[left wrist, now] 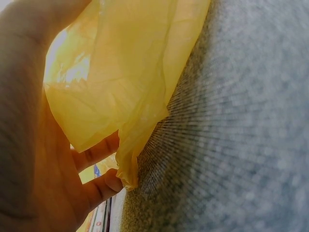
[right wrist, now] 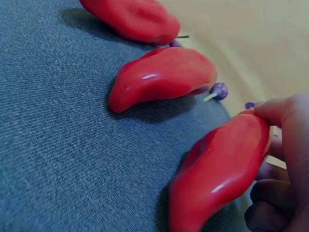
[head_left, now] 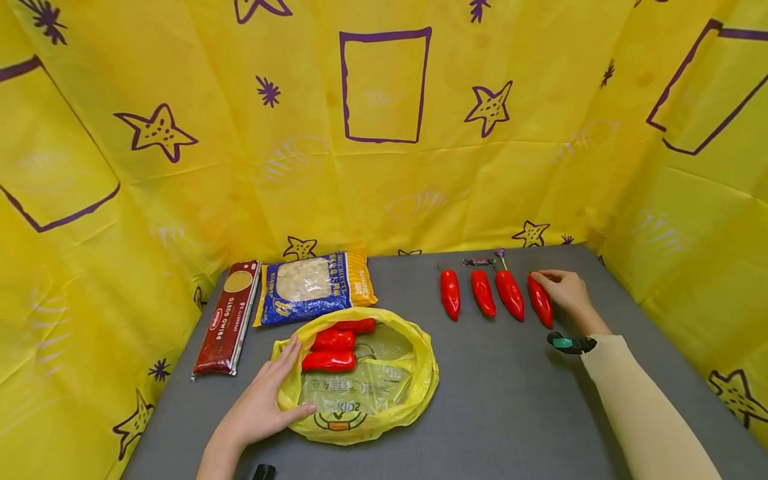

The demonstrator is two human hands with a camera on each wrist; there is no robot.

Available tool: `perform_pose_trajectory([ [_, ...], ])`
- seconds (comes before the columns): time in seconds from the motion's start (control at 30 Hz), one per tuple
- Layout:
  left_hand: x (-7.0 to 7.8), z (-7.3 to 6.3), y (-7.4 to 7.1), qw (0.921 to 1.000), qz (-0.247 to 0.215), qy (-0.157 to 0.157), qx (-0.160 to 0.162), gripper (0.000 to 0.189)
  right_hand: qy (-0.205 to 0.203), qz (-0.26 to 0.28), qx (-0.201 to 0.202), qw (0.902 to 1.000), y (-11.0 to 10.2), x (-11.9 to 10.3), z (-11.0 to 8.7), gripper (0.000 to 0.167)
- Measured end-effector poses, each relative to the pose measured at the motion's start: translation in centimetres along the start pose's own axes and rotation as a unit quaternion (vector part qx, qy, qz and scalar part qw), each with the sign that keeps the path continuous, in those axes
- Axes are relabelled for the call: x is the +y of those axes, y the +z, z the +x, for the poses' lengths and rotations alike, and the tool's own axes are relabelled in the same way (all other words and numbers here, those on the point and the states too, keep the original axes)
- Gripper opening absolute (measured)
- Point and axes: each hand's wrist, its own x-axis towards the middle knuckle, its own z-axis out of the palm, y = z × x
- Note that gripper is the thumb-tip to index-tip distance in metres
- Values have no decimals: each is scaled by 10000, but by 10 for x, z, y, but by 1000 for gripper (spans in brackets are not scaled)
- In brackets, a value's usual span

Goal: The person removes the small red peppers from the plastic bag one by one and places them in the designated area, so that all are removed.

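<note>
My right hand (head_left: 567, 293) pinches the top end of a red pepper (head_left: 541, 303) at the right end of a row. In the right wrist view that glossy pepper (right wrist: 217, 176) tilts, its top between thumb and fingers, its tip near the cloth. Three more red peppers (head_left: 509, 295) lie to its left. On the left, my left hand (head_left: 264, 400) holds the side of a yellow plastic bag (head_left: 423, 393), thumb over the rim. The bag stands wide open with red peppers (head_left: 329, 361) inside. The left wrist view shows fingers against the bag's outside (left wrist: 130, 72).
Behind the bag lies a blue and yellow pasta packet (head_left: 306, 283), with a red spaghetti packet (head_left: 229, 320) beside it. A lollipop (head_left: 501, 254) and a wrapped candy (head_left: 478, 262) sit behind the peppers. Yellow patterned cloth (head_left: 384, 187) encloses the grey table (head_left: 498, 413).
</note>
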Motion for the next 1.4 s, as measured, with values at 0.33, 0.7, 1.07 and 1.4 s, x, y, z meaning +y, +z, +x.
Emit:
perform_pose_trajectory([
  [0.33,1,-1,1,9999,64,4,100,114,246,133,250,9993,9,2,13,77],
  [0.7,-1,-2,3,9999,-2,19,120,113,540,458,397,9967,10,6,15,84],
  [1.07,-1,-1,1,10000,47,16,81,114,49,307,370,9988,14,13,3,73],
  [1.4,-3,0,2,9995,87,168,243,114,-386,326,1040,9933,21,15,3,64],
])
